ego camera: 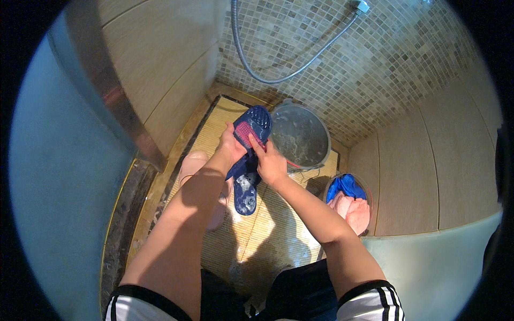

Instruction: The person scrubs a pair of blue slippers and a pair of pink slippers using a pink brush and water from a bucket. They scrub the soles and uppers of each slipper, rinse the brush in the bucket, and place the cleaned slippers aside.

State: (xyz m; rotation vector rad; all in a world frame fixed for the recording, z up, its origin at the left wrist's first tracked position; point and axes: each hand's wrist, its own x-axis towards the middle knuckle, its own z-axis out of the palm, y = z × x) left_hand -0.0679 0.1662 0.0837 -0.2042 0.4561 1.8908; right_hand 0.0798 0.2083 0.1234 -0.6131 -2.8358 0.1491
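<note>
My left hand point(232, 146) grips a wet dark blue slipper point(261, 116) by its side, holding it up off the floor. In my right hand point(271, 162) is a pink scrub brush point(245, 134), its index finger stretched along the brush, which lies against the slipper's footbed. Below, a second dark blue slipper point(245, 198) rests on the floor with white suds on it. A pair of pale pink shoes point(193, 162) stands to its left, partly hidden behind my left forearm.
A grey bucket point(327, 138) with cloudy water stands at the back right. Nearer, a smaller bin point(370, 196) holds blue and pink cloths point(351, 210). A metal shower hose point(277, 81) hangs on the mosaic wall. The ribbed yellow floor point(277, 240) is wet; a dark stone sill point(128, 200) runs along the left.
</note>
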